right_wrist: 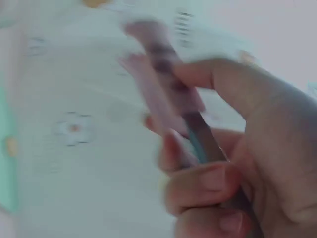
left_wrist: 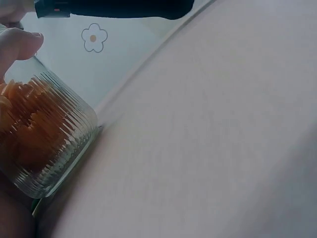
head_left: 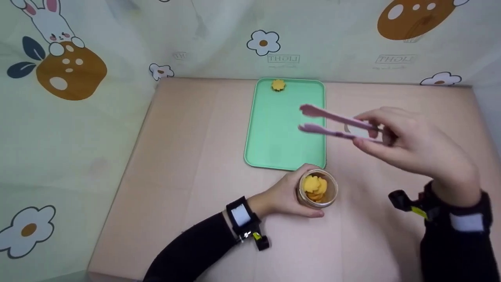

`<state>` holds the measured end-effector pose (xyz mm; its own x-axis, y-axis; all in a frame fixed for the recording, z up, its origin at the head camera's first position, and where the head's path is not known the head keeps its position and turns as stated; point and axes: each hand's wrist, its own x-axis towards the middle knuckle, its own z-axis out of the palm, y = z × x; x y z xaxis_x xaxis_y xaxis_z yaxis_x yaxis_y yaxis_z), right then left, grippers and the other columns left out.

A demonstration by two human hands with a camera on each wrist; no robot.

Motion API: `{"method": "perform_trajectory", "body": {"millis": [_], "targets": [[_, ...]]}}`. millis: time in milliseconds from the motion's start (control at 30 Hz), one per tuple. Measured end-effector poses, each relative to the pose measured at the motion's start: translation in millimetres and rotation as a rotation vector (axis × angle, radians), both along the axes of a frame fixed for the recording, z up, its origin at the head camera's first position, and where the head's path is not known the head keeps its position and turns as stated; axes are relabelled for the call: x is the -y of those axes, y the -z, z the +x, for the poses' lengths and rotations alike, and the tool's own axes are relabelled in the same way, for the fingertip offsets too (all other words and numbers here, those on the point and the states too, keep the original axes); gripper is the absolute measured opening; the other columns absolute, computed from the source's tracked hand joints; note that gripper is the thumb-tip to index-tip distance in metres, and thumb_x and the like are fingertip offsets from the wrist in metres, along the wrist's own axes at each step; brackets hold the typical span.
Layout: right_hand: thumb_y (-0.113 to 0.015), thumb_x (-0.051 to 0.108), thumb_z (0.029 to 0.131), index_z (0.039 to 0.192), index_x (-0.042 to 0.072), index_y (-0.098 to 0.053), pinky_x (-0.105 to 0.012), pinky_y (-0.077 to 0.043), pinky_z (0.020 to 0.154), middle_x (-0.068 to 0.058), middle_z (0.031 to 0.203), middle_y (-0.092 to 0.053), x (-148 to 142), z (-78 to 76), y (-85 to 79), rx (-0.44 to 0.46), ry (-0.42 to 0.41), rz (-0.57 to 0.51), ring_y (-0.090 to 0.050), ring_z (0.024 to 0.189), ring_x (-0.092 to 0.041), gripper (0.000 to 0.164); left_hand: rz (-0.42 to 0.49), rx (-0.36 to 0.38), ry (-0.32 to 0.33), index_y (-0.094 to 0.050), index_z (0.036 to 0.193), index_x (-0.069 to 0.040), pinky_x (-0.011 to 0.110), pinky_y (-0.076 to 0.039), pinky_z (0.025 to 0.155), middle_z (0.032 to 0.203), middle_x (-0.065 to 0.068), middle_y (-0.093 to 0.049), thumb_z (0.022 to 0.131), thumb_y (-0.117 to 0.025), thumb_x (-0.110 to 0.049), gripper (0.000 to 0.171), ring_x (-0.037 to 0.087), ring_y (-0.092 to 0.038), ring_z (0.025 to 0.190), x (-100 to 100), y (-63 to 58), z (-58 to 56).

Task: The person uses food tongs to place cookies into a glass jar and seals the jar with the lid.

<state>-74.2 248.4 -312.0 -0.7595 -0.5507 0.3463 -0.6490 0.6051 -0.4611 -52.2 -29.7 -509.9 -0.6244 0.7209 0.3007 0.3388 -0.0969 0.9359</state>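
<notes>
My left hand [head_left: 287, 194] is wrapped around a ribbed glass jar [head_left: 332, 196] in front of the green tray. Inside the jar lie several yellow flower-shaped pieces [head_left: 315, 186]; through the glass in the left wrist view they look orange-brown. My right hand [head_left: 419, 141] holds pink tongs [head_left: 332, 116] in the air, to the right of the tray. The tongs' tips point left over the tray and stand apart with nothing between them. One yellow flower-shaped piece [head_left: 278, 85] lies near the far edge of the tray [head_left: 285, 129]. In the right wrist view the tongs [right_wrist: 163, 74] are blurred.
A pale round object [head_left: 357, 131] lies on the table behind the tongs, mostly hidden by them and the right hand. A patterned curtain [head_left: 219, 39] hangs along the table's [head_left: 188, 156] back and left sides.
</notes>
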Motion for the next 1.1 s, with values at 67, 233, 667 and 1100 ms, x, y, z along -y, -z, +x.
{"method": "perform_trajectory", "body": {"millis": [67,233,667,1100], "targets": [[-0.085,0.016,0.097,0.125,0.009,-0.075,-0.019,-0.043,0.062,0.005,0.091,-0.064,7.4,-13.5,6.5,0.005,0.06,0.041,-0.054,0.075,-0.01,0.031,0.005,-0.005,-0.002,-0.047,0.15,-0.014,0.037,-0.046,0.121,0.146,0.003,-0.064,0.075,-0.102,-0.012,0.093,0.014,-0.06,0.134,-0.4,-0.4,-0.3],[-0.073,0.03,0.106,0.128,0.007,-0.071,-0.035,-0.044,0.066,-0.005,0.093,-0.066,22.8,-59.8,35.8,0.053,0.192,0.093,-0.055,0.079,-0.019,0.032,0.0,0.011,-0.001,-0.047,0.15,-0.014,0.036,-0.047,0.12,0.144,0.003,-0.065,0.077,-0.101,-0.014,0.091,0.013,-0.06,0.132,0.7,-0.8,-0.1],[-0.053,0.045,0.109,0.147,0.005,-0.06,-0.051,-0.049,0.079,-0.019,0.113,-0.063,58.2,-159.4,97.1,0.227,0.356,0.168,-0.058,0.095,-0.035,0.055,0.0,0.027,-0.003,-0.046,0.15,-0.014,0.035,-0.047,0.12,0.144,0.004,-0.065,0.077,-0.101,-0.014,0.092,0.012,-0.06,0.133,-0.1,0.1,0.9],[-0.047,0.052,0.111,0.154,0.008,-0.051,-0.061,-0.052,0.091,-0.025,0.125,-0.062,78.1,-189.0,118.0,0.332,0.339,0.32,-0.059,0.102,-0.041,0.062,-0.005,0.038,-0.001,-0.047,0.15,-0.014,0.035,-0.048,0.12,0.146,0.002,-0.064,0.077,-0.101,-0.013,0.091,0.012,-0.061,0.134,0.3,-0.4,0.5]]}}
